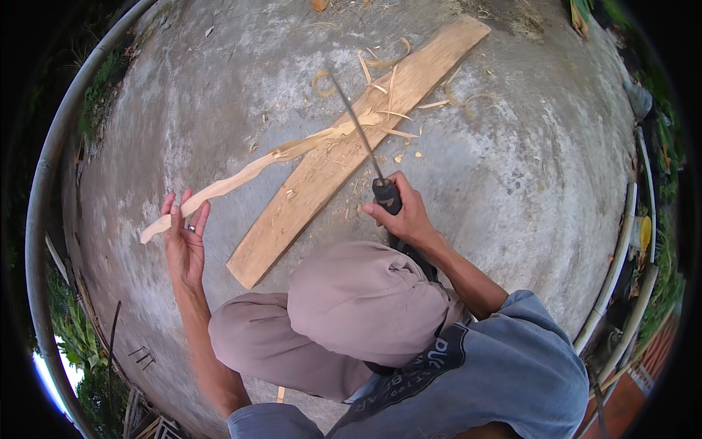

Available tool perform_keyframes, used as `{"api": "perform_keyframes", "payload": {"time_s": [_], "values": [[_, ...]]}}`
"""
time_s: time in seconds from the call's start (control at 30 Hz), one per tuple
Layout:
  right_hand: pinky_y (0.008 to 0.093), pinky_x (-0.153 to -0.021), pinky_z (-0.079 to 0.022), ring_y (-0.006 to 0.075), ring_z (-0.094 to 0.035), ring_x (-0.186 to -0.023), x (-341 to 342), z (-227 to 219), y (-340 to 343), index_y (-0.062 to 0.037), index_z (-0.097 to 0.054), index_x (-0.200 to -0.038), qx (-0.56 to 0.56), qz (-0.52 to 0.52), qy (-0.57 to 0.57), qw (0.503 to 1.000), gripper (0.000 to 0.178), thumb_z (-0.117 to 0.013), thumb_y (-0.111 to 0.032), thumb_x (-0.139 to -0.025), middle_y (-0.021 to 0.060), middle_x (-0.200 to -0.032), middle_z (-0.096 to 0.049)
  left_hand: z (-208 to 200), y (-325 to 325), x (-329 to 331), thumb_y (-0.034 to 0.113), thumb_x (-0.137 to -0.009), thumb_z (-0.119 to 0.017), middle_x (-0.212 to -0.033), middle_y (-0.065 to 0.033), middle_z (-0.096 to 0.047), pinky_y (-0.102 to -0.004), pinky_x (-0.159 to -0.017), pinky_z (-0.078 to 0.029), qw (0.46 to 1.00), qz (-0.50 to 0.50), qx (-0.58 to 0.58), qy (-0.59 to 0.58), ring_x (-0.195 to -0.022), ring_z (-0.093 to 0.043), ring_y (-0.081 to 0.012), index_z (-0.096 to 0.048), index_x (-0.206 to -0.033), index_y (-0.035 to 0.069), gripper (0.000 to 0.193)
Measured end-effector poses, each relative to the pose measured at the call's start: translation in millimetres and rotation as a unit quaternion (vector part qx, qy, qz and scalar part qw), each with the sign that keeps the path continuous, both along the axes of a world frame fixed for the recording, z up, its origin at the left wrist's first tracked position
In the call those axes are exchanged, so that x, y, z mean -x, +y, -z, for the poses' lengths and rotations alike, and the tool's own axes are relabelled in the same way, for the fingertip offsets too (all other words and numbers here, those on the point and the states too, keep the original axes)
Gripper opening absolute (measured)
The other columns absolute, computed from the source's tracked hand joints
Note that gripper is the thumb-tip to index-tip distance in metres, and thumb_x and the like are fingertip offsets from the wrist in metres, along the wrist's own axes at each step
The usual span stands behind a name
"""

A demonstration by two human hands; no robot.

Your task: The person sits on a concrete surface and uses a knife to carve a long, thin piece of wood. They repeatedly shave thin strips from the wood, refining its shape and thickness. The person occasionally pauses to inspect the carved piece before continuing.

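A long, wavy, pale wooden strip slants from the left up across a flat wooden plank. My left hand grips the strip near its lower left end, with the thumb on one side and fingers on the other. Closed around the black handle of a long-bladed knife is my right hand. The thin blade points away from me and passes above the strip's far part, over the plank. Whether it touches the wood I cannot tell. Curled wood shavings lie around the strip's far end.
The plank lies diagonally on grey concrete ground, just beyond my bent knees. Small wood chips are scattered around it. A curved pole borders the left side; poles and plants line the right.
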State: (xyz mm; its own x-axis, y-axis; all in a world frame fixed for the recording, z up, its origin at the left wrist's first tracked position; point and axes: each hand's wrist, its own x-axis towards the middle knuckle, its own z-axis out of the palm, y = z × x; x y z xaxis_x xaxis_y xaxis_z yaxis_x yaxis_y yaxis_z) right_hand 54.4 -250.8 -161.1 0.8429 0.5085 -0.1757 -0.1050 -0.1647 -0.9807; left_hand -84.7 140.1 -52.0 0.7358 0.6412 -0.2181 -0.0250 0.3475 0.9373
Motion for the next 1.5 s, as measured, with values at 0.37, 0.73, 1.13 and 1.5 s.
{"api": "perform_keyframes", "payload": {"time_s": [0.37,0.73,1.13,1.5], "values": [[0.0424,-0.066,-0.051,0.0257,-0.064,-0.069,-39,98,0,-0.0004,-0.061,-0.108,0.198,-0.045,0.008,0.979,0.048,-0.067,-0.048,-0.101,0.0148,-0.079,-0.065,229,-136,162,0.018,-0.104,-0.065,-0.148,-0.0192,-0.057,-0.0434,-0.107,-0.06,0.939,-0.276,0.208,-0.003,-0.121,-0.069,-0.0305,-0.052,-0.139,0.007,0.039],[0.0501,-0.07,-0.052,0.0433,-0.068,-0.074,-30,95,33,0.0015,-0.059,-0.108,0.266,-0.109,-0.086,0.954,0.048,-0.063,-0.046,-0.104,0.0235,-0.078,-0.068,261,-139,176,0.026,-0.106,-0.064,-0.14,-0.0238,-0.06,-0.0407,-0.108,-0.059,0.931,-0.232,0.281,-0.005,-0.128,-0.064,-0.034,-0.047,-0.144,0.007,0.046],[0.0536,-0.072,-0.053,0.0487,-0.07,-0.08,-27,100,35,0.0041,-0.06,-0.11,0.309,-0.1,-0.152,0.933,0.052,-0.062,-0.047,-0.104,0.0267,-0.08,-0.07,277,-136,176,0.026,-0.105,-0.064,-0.138,-0.0249,-0.061,-0.0411,-0.111,-0.057,0.934,-0.232,0.273,-0.005,-0.131,-0.062,-0.0357,-0.048,-0.143,0.005,0.046],[0.052,-0.072,-0.053,0.0476,-0.07,-0.082,-24,66,50,0.0031,-0.061,-0.109,0.224,-0.061,-0.131,0.964,0.05,-0.062,-0.047,-0.104,0.0264,-0.081,-0.07,270,-138,180,0.027,-0.105,-0.065,-0.131,-0.0196,-0.065,-0.0392,-0.111,-0.057,0.937,-0.232,0.26,-0.005,-0.127,-0.066,-0.0315,-0.052,-0.139,0.005,0.043]]}}
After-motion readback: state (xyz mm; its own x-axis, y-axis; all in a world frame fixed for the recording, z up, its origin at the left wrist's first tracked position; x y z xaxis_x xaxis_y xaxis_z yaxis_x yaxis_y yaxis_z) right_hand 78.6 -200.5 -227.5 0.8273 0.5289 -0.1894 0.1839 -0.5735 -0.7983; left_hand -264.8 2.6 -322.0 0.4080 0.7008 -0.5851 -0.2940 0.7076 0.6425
